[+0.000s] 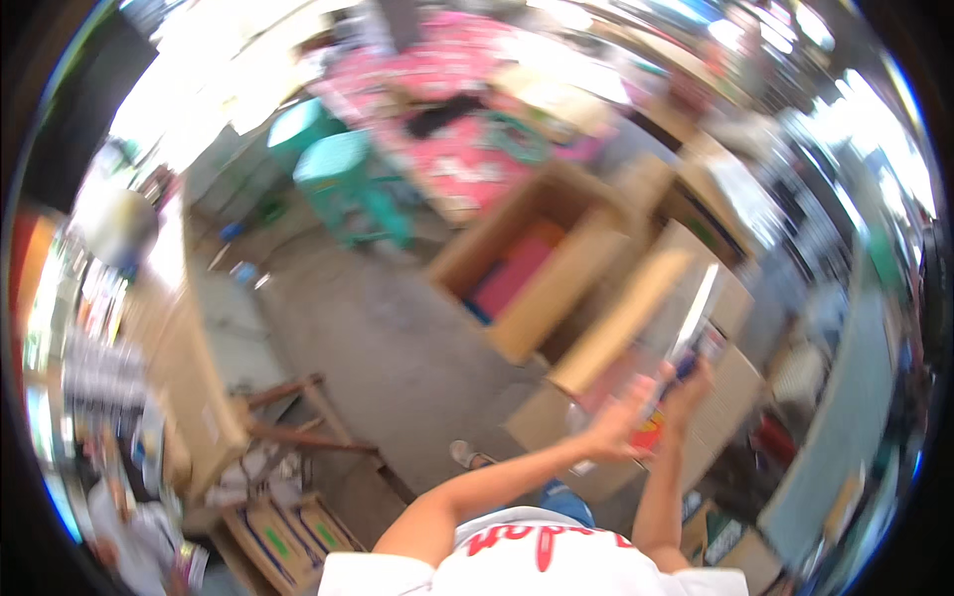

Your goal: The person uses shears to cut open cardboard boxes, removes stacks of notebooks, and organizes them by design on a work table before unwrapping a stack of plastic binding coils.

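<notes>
Both my hands are over an opened cardboard box at right of centre, and the picture is smeared by motion. Between them is a long, shiny package with a bright edge, slanting up to the right. My left hand presses against its left side with fingers stretched along it. On the other side, my right hand grips it near a dark purple part. Something red and yellow shows just below the hands; I cannot tell whether it belongs to the package. The box's flaps stand folded outward.
A second open carton with pink and orange contents stands beyond. Green plastic stools stand far left, near a pink-covered surface. A wooden table edge lies left, more cartons at lower left, and a grey-blue surface right.
</notes>
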The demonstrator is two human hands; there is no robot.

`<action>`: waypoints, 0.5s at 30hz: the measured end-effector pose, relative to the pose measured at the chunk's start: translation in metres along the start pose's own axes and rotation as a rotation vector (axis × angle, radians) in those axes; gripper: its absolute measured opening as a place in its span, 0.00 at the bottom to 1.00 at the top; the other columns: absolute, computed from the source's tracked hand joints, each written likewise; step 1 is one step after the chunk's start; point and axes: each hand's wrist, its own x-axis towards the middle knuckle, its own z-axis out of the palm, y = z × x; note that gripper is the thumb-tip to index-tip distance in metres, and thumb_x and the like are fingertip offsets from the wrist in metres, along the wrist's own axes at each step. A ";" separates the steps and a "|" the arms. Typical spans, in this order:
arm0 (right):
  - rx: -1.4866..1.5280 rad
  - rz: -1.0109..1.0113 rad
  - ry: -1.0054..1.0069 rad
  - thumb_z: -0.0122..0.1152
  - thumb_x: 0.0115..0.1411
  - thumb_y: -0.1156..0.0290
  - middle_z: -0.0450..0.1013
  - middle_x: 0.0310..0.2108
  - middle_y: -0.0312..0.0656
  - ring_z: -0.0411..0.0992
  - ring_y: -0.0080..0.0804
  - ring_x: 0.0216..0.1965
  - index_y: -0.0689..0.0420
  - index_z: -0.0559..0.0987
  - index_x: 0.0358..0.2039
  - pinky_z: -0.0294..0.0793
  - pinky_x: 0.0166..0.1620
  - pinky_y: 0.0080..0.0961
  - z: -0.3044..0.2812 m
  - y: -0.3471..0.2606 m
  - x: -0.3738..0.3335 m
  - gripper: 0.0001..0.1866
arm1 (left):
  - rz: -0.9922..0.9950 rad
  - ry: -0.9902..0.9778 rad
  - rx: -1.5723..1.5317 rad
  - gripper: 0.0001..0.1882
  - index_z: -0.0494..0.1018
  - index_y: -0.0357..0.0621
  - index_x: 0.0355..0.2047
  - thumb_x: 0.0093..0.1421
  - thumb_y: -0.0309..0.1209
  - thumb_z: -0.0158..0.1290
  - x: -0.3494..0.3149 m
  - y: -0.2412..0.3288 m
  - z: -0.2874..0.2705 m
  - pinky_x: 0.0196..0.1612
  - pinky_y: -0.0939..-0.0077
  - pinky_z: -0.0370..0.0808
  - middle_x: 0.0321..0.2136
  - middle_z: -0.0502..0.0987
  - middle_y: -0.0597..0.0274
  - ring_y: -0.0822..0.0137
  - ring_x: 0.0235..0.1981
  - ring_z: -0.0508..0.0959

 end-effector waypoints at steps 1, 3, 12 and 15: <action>0.070 -0.167 0.102 0.68 0.49 0.70 0.72 0.30 0.46 0.71 0.42 0.32 0.63 0.74 0.37 0.70 0.36 0.36 -0.003 -0.036 -0.020 0.17 | 0.165 0.253 -0.255 0.57 0.42 0.41 0.67 0.45 0.41 0.66 -0.018 0.013 -0.007 0.65 0.58 0.53 0.65 0.49 0.43 0.47 0.66 0.52; 0.124 -0.241 0.089 0.64 0.49 0.75 0.69 0.28 0.39 0.70 0.32 0.28 0.61 0.73 0.34 0.70 0.32 0.29 -0.010 -0.103 -0.055 0.12 | 0.164 0.381 -0.324 0.45 0.51 0.42 0.65 0.48 0.28 0.62 -0.048 0.039 -0.053 0.61 0.59 0.59 0.60 0.58 0.45 0.48 0.61 0.60; 0.805 -0.328 -0.736 0.69 0.51 0.76 0.69 0.28 0.33 0.68 0.18 0.30 0.60 0.72 0.35 0.69 0.35 0.15 0.144 -0.357 -0.222 0.14 | -0.519 0.768 -0.405 0.25 0.57 0.48 0.63 0.66 0.28 0.43 -0.290 0.018 -0.306 0.38 0.71 0.74 0.36 0.76 0.39 0.61 0.32 0.79; 0.827 -0.354 -0.921 0.70 0.51 0.74 0.70 0.28 0.33 0.68 0.17 0.30 0.60 0.73 0.35 0.68 0.35 0.14 0.191 -0.404 -0.238 0.15 | -0.516 1.070 -0.420 0.24 0.60 0.44 0.61 0.66 0.33 0.45 -0.365 -0.038 -0.349 0.37 0.70 0.73 0.39 0.77 0.45 0.66 0.32 0.77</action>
